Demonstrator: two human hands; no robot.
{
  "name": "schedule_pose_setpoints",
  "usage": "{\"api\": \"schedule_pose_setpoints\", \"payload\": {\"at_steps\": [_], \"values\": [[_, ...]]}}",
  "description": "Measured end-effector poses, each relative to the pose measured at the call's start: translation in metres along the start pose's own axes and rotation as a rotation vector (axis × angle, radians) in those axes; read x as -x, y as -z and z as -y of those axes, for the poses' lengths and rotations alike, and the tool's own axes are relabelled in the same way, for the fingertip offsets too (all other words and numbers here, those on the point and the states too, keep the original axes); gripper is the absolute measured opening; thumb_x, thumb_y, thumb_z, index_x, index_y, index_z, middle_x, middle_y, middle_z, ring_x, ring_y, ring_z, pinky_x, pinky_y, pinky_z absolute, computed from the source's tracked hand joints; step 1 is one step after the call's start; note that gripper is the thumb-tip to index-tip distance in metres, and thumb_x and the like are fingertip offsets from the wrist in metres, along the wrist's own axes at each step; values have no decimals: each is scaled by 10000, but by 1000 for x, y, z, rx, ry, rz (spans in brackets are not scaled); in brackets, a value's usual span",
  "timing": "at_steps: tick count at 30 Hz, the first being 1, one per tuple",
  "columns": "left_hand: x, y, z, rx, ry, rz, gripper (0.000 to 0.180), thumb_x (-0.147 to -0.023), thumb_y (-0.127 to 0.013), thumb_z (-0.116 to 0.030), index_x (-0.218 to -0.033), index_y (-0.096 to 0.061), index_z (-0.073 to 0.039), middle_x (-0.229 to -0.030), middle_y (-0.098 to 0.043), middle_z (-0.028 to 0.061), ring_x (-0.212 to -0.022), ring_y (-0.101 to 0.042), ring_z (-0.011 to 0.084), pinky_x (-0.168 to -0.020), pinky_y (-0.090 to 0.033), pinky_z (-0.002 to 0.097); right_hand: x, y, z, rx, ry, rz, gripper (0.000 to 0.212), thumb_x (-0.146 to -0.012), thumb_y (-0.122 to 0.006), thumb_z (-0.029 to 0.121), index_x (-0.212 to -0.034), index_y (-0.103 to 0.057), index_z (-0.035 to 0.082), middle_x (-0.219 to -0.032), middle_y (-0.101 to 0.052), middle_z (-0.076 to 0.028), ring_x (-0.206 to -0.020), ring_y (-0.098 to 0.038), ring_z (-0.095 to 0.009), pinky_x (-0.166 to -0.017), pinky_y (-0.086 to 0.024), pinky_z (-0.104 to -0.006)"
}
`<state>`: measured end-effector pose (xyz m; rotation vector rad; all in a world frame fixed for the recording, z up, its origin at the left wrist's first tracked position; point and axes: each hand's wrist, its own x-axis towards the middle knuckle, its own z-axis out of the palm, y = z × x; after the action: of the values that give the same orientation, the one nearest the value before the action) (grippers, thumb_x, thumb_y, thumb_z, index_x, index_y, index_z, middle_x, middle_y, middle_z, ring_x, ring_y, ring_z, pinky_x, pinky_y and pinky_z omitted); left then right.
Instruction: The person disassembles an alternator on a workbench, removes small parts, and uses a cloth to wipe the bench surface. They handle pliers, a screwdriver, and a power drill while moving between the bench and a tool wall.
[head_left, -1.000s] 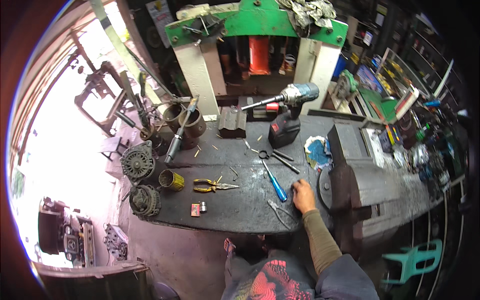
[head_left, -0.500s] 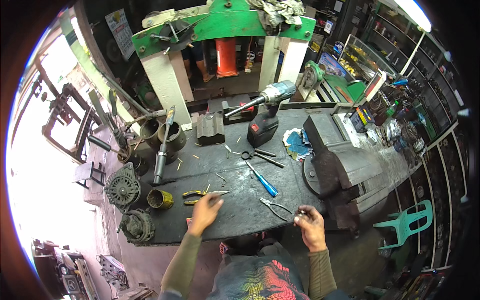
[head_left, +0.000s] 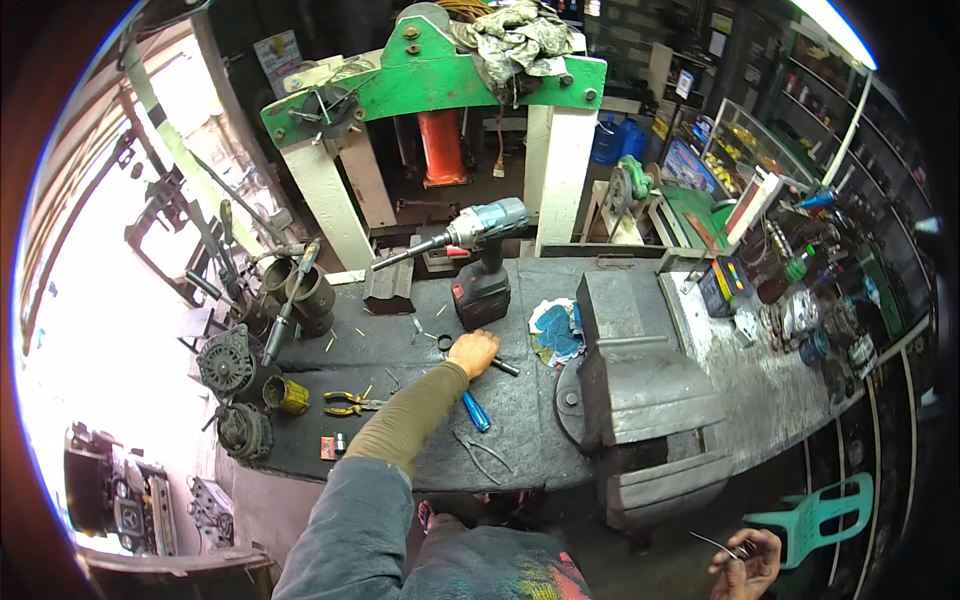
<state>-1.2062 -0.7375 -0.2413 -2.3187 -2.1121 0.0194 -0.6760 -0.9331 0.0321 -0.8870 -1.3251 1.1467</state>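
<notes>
My left hand point(head_left: 472, 354) reaches over the middle of the black bench, fingers curled down on a dark metal rod point(head_left: 508, 368) whose end sticks out to the right. The fingertips are hidden beneath the hand. A dark ring point(head_left: 445, 343) lies just left of it. Below the hand is a blue-handled screwdriver point(head_left: 475, 411), partly covered by my forearm. Slim silver pliers point(head_left: 484, 457) rest nearer the front edge. At the lower right, off the bench, my right hand point(head_left: 748, 566) pinches a thin metal piece like a wire point(head_left: 712, 544).
A cordless impact wrench point(head_left: 485, 260) stands behind my left hand. Right of it are a stained rag point(head_left: 556, 332) and a big vise point(head_left: 650, 390). Yellow-handled pliers point(head_left: 350, 403), a yellow cup point(head_left: 287, 396) and alternators point(head_left: 228, 362) sit left. A green press frame point(head_left: 400, 75) rises behind.
My left hand has moved forward and right, from beside the yellow-handled pliers onto the rods. My right hand has dropped away to the lower right, and the view has shifted.
</notes>
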Motion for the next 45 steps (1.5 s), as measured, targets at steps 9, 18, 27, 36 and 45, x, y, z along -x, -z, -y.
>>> {"api": "schedule_pose_setpoints", "payload": {"at_steps": [9, 18, 27, 36, 45], "values": [[33, -21, -1, -295, -44, -47, 201, -922, -540, -181, -904, -661, -21, -872, -701, 142, -865, -682, 275, -715, -564, 394, -50, 37, -23, -81, -13, -73, 336, -974, -564, -50, -1301, -591, 23, -1120, -667, -169, -831, -671, -197, -651, -561, -275], [154, 104, -43, 971, 423, -108, 281, -1009, -602, -240, -1117, -565, 17, -865, -625, 258, -864, -649, 434, -776, -504, 487, -70, -10, -22, -28, 160, -95, 320, -989, -572, 10, -1309, -584, 3, -1125, -689, -180, -829, -681, -212, -650, -558, -269], [138, 301, 167, 1358, 443, -1110, 207, -987, -712, -258, -1014, -672, -57, -600, -484, -82, -460, -400, 24, -416, -311, 237, -47, -84, -15, 40, 235, -356, 366, -1004, -607, 123, -1337, -559, -19, -1081, -702, -228, -786, -683, -239, -636, -564, -294], [-23, 349, 388, 862, 626, -1430, 250, -855, -816, -196, -936, -757, 33, -735, -700, 104, -666, -613, 167, -667, -487, 366, 15, -130, 0, 264, 159, -731, 379, -1009, -611, 162, -1336, -558, -22, -1051, -696, -218, -764, -670, -236, -627, -545, -299], [-79, 346, 422, 824, 725, -1619, 341, -736, -927, -204, -835, -704, 34, -791, -730, 153, -713, -678, 271, -726, -517, 406, 38, -155, 10, 412, 72, -886, 396, -1015, -615, 200, -1335, -557, -25, -1020, -690, -209, -741, -657, -234, -618, -525, -304]]}}
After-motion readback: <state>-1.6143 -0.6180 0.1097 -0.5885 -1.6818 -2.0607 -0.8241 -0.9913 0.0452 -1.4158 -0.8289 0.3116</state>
